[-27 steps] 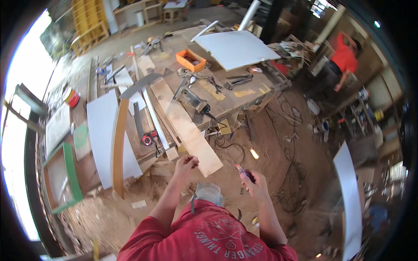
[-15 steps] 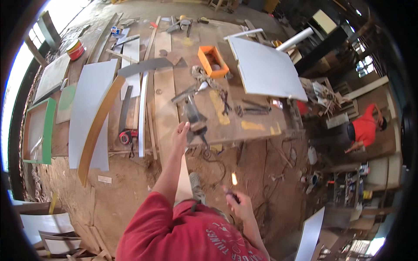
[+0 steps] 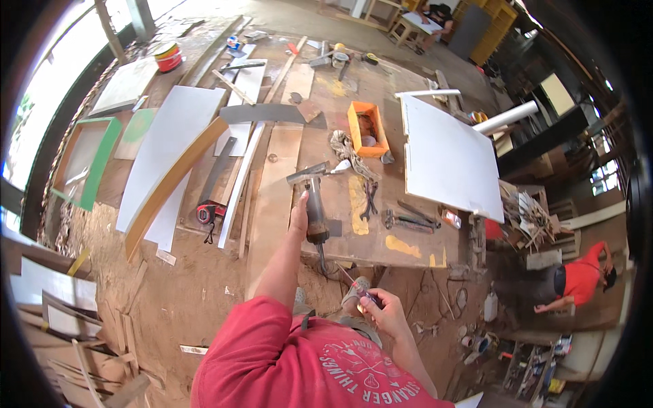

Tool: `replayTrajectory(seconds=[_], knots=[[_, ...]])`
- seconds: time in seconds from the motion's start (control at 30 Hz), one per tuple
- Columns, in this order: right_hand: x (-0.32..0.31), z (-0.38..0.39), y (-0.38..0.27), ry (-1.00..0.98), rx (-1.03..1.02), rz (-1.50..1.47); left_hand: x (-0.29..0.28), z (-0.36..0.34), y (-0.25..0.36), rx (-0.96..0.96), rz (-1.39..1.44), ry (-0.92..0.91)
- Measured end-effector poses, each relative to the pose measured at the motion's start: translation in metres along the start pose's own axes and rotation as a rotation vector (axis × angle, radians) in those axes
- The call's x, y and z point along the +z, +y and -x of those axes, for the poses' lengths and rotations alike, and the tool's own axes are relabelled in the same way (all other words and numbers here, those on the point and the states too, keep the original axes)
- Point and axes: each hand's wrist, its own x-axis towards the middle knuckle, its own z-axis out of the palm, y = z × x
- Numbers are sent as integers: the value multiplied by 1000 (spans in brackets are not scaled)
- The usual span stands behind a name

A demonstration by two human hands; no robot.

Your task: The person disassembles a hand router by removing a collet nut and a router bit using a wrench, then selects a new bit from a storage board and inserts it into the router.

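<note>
Red-yellow round tin (image 3: 168,56) at bench's far-left edge.

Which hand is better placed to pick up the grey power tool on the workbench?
Probably the left hand: it already reaches out beside the grey power tool. The right hand is back near the body, holding a small lighter.

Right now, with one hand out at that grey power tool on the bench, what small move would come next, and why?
Probably closing the left hand around the grey power tool on the wooden workbench: the fingers lie along its body, though a grip is not clear. The right hand is occupied with a small dark lighter.
</note>
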Motion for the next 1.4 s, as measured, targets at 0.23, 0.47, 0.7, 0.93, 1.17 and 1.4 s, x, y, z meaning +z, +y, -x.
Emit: replayTrajectory(seconds=[0.23, 0.47, 0.7, 0.93, 1.17, 1.4], knots=[[-74, -55, -30, -192, -179, 125, 38, 117, 17, 36, 131, 25], [-106, -101, -111, -529, -465, 298, 82, 227, 35, 251, 72, 17], [-97, -109, -143, -709, -516, 429, 133, 281, 61, 500, -93, 88], [-78, -106, -135, -729, -530, 378, 108, 288, 78, 473, -151, 27], [-59, -102, -132, -748, -480, 230, 88, 280, 97, 559, -214, -12], [-53, -88, -132, -673, -447, 96, 72, 261, 101, 530, -306, -60]])
